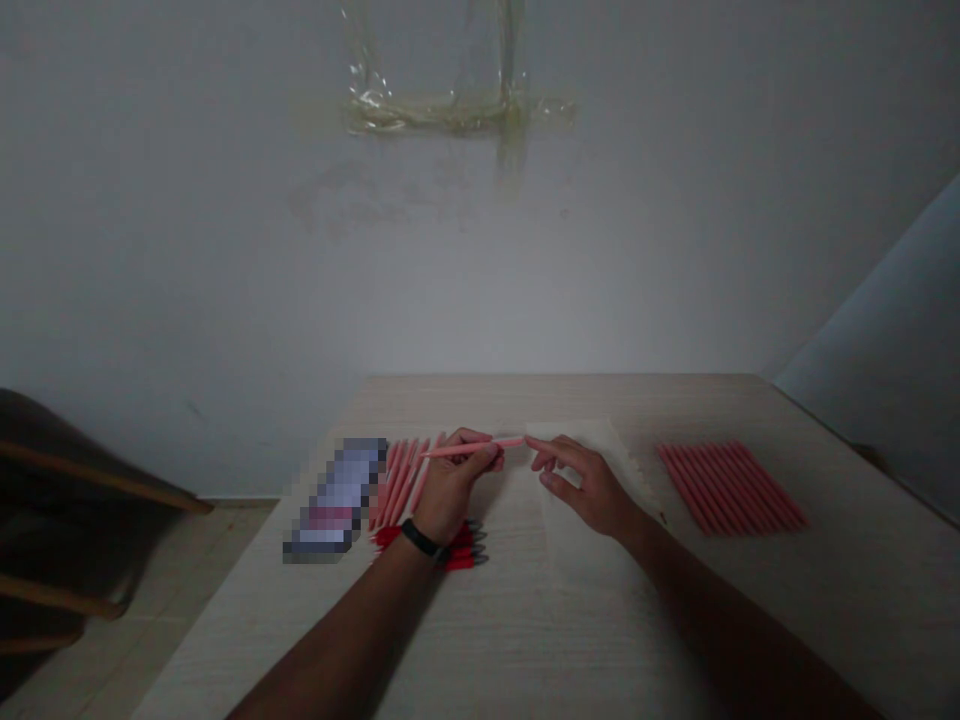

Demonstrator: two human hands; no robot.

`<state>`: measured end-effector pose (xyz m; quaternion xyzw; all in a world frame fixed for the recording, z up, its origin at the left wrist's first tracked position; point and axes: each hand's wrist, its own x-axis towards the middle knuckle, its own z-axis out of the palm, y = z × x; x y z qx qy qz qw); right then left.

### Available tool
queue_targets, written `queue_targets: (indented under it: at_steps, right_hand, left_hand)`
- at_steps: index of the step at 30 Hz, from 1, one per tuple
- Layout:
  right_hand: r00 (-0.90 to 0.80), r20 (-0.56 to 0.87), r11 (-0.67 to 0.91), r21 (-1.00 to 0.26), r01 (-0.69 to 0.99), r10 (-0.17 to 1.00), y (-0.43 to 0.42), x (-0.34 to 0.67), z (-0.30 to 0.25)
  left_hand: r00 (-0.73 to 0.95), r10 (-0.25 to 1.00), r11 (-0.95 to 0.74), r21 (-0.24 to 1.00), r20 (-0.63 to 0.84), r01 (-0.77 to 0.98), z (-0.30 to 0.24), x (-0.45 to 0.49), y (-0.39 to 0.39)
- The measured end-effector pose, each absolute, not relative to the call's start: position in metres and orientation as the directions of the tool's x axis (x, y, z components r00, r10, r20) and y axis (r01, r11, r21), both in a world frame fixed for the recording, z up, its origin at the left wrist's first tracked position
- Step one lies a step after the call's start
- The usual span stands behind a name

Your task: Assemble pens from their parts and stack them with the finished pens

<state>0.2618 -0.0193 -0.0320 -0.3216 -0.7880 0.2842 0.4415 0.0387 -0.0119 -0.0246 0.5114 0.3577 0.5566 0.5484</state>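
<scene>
My left hand (459, 482) is shut on a slim pink pen barrel (480, 446), which sticks out on both sides of the fingers. My right hand (586, 488) is open above a pale sheet of paper (581, 545), its index finger reaching left to the barrel's right end. I cannot tell whether they touch. Several pink barrels (397, 482) lie side by side just left of my left hand. Several red pen parts with dark tips (459, 547) lie partly hidden below my left wrist. A neat row of several pink barrels (731, 488) lies to the right of the paper.
A pixelated, unreadable object (335, 498) lies at the table's left. The pale wood-grain table (697, 410) ends at a wall behind and has an edge on the left. A dark chair (67, 510) stands beyond that edge.
</scene>
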Motion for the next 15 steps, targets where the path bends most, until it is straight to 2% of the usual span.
queue_targets:
  at_steps: [8,13,15]
  right_hand:
    - [-0.246,0.387,0.441,-0.869,0.225,0.889,-0.013,0.259,-0.039]
    - [-0.132,0.358,0.364,-0.931,0.016,0.924,-0.002,0.273,-0.041]
    - [-0.070,0.377,0.374,-0.926,-0.059,0.923,-0.001,0.272,-0.042]
  left_hand:
    - [0.297,0.941,-0.095,0.968,0.164,-0.232,-0.026,0.047,-0.019]
    - [0.159,0.966,-0.163,0.960,0.202,-0.229,-0.025,0.041,-0.013]
    - [0.162,0.967,-0.168,0.968,0.199,-0.186,-0.026,0.041,-0.012]
